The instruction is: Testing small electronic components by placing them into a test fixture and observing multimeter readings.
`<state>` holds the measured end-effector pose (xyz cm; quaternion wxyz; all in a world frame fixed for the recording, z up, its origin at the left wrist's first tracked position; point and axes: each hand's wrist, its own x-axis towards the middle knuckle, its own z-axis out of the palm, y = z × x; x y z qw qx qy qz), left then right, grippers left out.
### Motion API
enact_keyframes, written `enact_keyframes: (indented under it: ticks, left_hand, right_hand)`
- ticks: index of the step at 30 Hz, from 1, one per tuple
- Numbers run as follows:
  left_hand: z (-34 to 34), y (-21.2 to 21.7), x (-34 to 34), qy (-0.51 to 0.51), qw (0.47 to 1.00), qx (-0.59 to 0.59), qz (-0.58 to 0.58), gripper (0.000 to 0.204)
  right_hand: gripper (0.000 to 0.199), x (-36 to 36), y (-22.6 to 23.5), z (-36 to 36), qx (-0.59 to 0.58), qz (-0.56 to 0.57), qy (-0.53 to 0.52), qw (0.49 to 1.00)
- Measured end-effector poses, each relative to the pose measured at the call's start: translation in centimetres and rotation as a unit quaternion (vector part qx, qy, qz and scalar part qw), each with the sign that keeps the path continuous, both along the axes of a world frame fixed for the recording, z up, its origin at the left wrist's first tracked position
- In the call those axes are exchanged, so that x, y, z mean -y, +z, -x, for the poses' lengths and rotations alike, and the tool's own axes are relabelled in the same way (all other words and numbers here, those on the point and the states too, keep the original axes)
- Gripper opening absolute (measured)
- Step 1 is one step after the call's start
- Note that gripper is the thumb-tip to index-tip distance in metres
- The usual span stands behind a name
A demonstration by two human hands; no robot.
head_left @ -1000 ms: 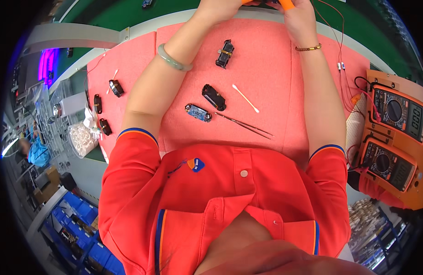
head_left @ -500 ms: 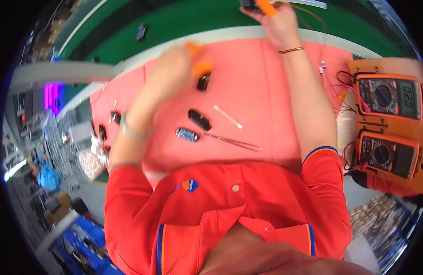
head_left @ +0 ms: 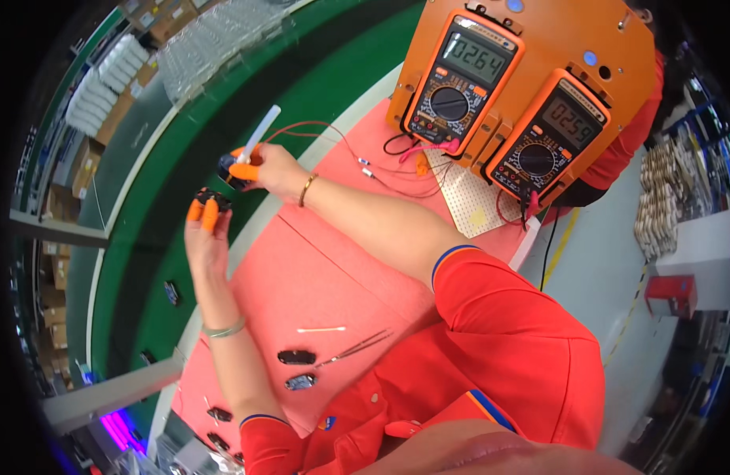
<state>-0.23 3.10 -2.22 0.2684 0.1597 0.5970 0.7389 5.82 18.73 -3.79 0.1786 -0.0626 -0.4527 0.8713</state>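
My left hand (head_left: pixel 207 247), with orange finger cots, is raised over the green belt and closed on a small black oval part (head_left: pixel 212 199). Just beyond it, my right hand (head_left: pixel 278 172), also wearing finger cots, grips a dark block (head_left: pixel 230 169). A white strip (head_left: pixel 261 133) sticks up from that block, and red wires (head_left: pixel 313 125) trail off it to the right. The two held pieces are close together but apart. On the pink mat (head_left: pixel 333 269) nearer me lie a cotton swab (head_left: pixel 321 329), a black oval shell (head_left: pixel 296 357), tweezers (head_left: pixel 353 348) and a blue-faced module (head_left: pixel 300 382).
Two orange multimeters (head_left: pixel 464 83) with lit displays stand on an orange board (head_left: pixel 618 47) at the right. A perforated pale sheet (head_left: pixel 477 194) sits below them. Another module (head_left: pixel 171 293) lies on the green belt (head_left: pixel 131 237); several small dark parts (head_left: pixel 218 414) lie at the mat's near left.
My view has swung towards the multimeters. My left hand has picked up the black part from the mat and brought it beside my right hand. Both meter displays now show lit readings.
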Motion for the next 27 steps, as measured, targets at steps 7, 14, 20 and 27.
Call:
enact_keyframes:
  ticks: [7,14,20,27]
  left_hand:
    - [0.2,-2.0,-0.4,0.024,0.999,0.006,-0.028,0.025]
    - [0.5,-1.9,-0.2,0.019,0.999,0.006,-0.037,0.023]
    - [0.3,-1.8,-0.1,0.017,1.0,-0.005,-0.018,0.022]
    - [-0.7,-1.6,-0.8,0.009,1.0,-0.006,-0.019,0.022]
  right_hand:
    - [0.028,-0.2,0.2,0.3,0.023,-0.022,-0.001,0.999]
    - [0.026,0.5,-0.7,0.6,0.036,-0.032,0.002,0.999]
    - [0.023,-0.5,-0.4,-0.3,0.042,-0.004,0.029,0.999]
    - [0.02,-0.9,-0.1,-0.3,0.031,-0.014,0.014,0.999]
